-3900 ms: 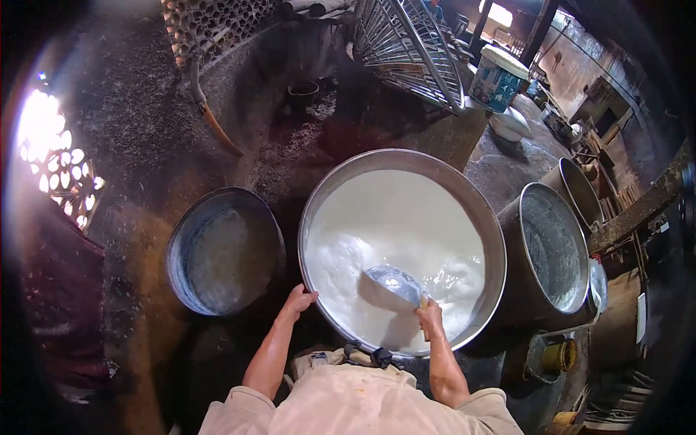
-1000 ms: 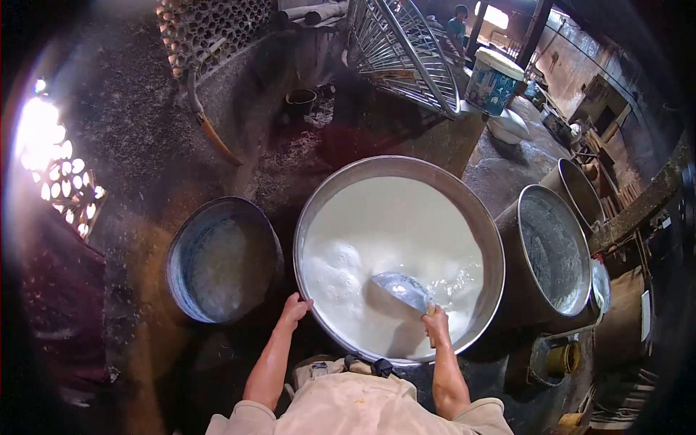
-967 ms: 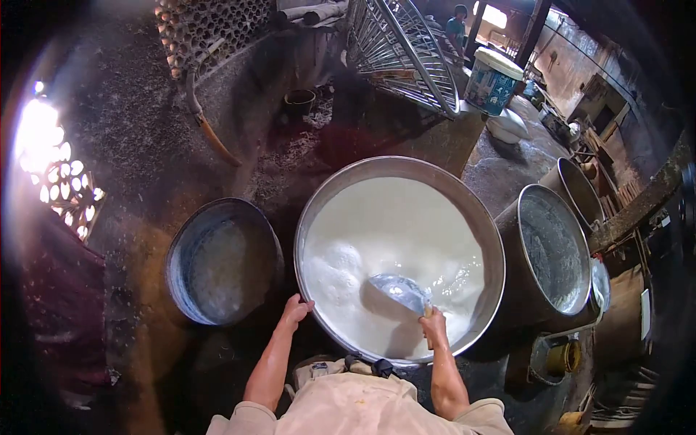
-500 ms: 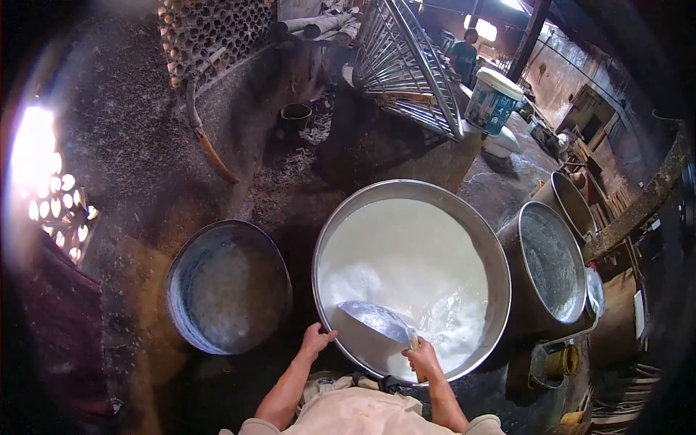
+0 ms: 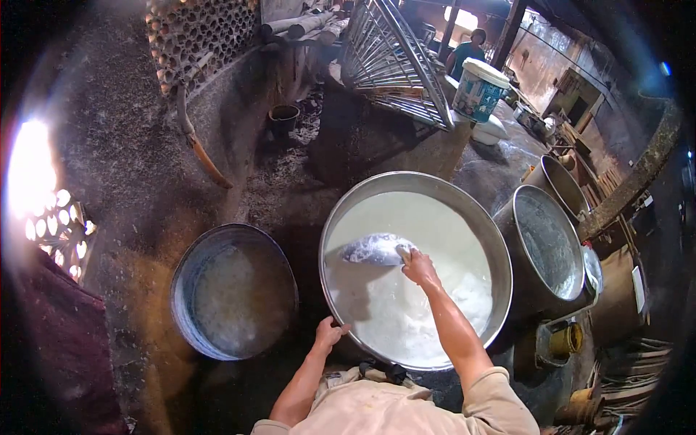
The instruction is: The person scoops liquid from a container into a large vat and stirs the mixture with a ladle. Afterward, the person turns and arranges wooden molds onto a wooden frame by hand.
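A wide metal pot (image 5: 500, 250) filled with milky white liquid (image 5: 428, 221) stands in front of me. My right hand (image 5: 419, 268) is closed around the handle of a large metal ladle (image 5: 373, 249). Its bowl hangs over the liquid, left of the hand, with the rounded underside facing up. Foam and ripples show on the liquid at the lower right. My left hand (image 5: 331, 335) grips the pot's lower left rim, thumb toward the inside.
To the left sits a dark round vat (image 5: 235, 290) with cloudy contents. Two tall metal pots (image 5: 551, 243) stand at the right. A lidded bucket (image 5: 480, 90), a slatted rack (image 5: 399, 69) and a small black bucket (image 5: 283, 118) are farther back. One person (image 5: 467, 54) is behind the lidded bucket.
My right hand has moved up and away from me, bringing the ladle from the near side to over the pot's middle. My left hand stays at the rim. The view has shifted slightly.
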{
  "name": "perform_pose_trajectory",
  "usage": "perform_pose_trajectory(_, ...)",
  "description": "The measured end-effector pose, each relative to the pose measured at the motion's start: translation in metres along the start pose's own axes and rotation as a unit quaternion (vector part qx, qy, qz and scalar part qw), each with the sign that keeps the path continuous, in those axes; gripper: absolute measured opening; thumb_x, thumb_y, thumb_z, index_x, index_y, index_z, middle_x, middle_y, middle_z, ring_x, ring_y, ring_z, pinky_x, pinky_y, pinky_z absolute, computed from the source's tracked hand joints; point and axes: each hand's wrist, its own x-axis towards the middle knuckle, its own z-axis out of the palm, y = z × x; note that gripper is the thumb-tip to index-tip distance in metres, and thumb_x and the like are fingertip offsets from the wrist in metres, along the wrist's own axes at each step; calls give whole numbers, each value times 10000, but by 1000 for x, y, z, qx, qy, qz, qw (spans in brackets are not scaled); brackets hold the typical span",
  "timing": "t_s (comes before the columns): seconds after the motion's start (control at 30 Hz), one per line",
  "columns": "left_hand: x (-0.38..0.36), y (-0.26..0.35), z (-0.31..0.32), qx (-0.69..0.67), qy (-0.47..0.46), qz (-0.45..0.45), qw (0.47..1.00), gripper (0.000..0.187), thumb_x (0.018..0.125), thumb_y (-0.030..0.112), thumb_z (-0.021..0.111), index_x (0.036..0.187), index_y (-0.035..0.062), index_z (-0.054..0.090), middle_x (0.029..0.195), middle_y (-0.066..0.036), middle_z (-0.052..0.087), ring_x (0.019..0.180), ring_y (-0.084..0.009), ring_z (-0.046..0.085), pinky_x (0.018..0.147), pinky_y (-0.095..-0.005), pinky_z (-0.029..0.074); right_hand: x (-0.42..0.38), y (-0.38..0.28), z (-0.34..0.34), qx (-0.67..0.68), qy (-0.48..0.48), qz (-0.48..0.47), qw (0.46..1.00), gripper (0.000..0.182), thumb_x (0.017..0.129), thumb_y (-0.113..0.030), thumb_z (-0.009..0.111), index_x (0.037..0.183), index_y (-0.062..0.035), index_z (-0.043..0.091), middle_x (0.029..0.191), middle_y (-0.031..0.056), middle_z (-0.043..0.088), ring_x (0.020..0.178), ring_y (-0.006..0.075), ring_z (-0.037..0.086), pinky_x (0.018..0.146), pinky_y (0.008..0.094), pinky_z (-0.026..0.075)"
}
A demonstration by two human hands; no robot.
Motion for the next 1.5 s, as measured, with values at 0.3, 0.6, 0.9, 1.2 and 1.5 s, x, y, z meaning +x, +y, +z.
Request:
perform_pose_trajectory(0.3, -14, 25, -1, -9, 12, -51, 999, 312, 754, 152, 791, 1000, 14, 658, 906, -56, 671, 802, -158, 587, 752, -314, 474, -45, 64, 19, -10, -142, 41, 989, 428, 783, -189, 606, 1190, -60, 578, 1050, 200, 649, 910, 344, 634, 744, 443, 534)
perform_pose_trajectory(0.6, -15, 21, 3, -16, 46, -41, 998, 320, 747, 107, 751, 1039, 8, 666, 959, -81, 686, 858, -179, 613, 792, -321, 477, -120, 163, 29, 0, -194, 117, 974, 410, 806, -234, 593, 1180, -67, 606, 1119, 230, 626, 997, 399, 619, 858, 493, 511)
perform_pose_trajectory(0.9, -35, 45, 14, -63, 81, -89, 991, 246, 805, 122, 728, 1023, 39, 649, 892, -27, 657, 779, -138, 561, 720, -302, 435, -199, 234, -59, -14, -146, 112, 983, 465, 693, -193, 650, 1114, -1, 606, 1005, 262, 653, 969, 421, 620, 861, 477, 497)
perform_pose_trajectory(1.2, -33, 31, 30, -42, 156, -95, 982, 168, 866, 146, 647, 1015, 76, 617, 861, -16, 617, 742, -147, 535, 603, -334, 408, -197, 265, -194, 141, -98, 107, 979, 510, 673, -31, 725, 1170, -53, 611, 620, 47, 603, 443, 98, 517, 379, 274, 423)
perform_pose_trajectory(1.5, -39, 42, 43, 6, 213, -78, 974, 232, 850, 100, 621, 1032, -41, 593, 959, -138, 645, 861, -221, 592, 755, -346, 454, -86, 299, -93, 135, 108, 133, 976, 359, 694, -101, 662, 1030, 0, 585, 678, 193, 641, 566, 295, 661, 463, 403, 521)
